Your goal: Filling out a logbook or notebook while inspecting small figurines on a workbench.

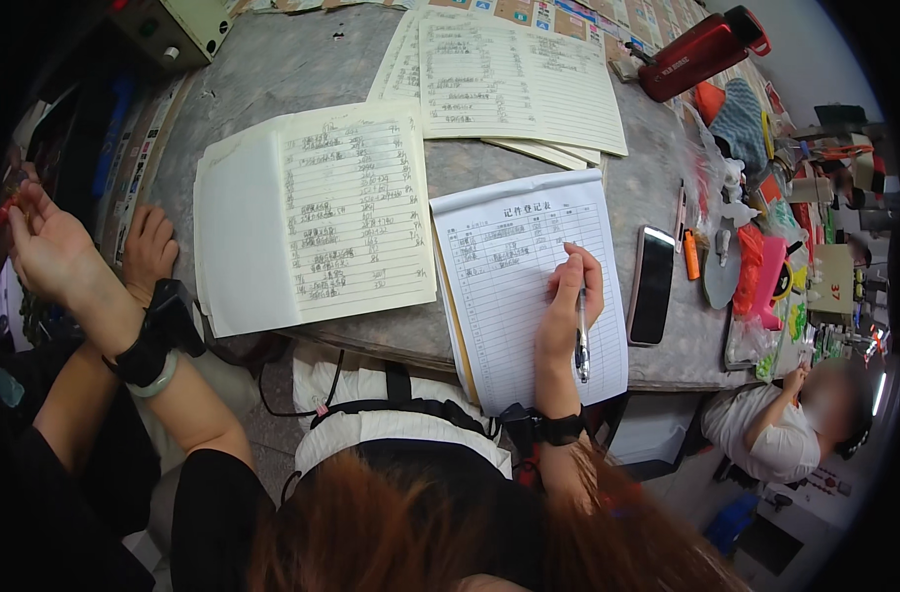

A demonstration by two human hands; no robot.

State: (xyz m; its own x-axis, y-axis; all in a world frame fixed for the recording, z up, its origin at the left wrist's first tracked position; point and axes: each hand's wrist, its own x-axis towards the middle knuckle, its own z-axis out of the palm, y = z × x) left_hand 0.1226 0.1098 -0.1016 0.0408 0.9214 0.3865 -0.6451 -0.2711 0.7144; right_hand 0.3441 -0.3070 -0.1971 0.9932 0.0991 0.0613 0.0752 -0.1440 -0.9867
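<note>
My right hand (568, 301) is closed round a pen (582, 347) over a printed form sheet (529, 326) on a stack of paper, with handwriting in its upper rows. Left of the sheet lies an open notebook (361, 222) filled with handwritten lines. Away at the far left, my left hand (55, 242) is raised palm up with bent fingers. A small red thing (6, 213) shows at its fingertips, too dark and small to name. Another person's hand (151, 247) rests beside it at the table edge.
More handwritten sheets (519, 84) lie at the back, near a red bottle (701, 54) on its side. A phone (652, 286), an orange lighter (691, 255) and cluttered bags and tools line the right. A person in a white shirt (765, 429) sits beyond the table.
</note>
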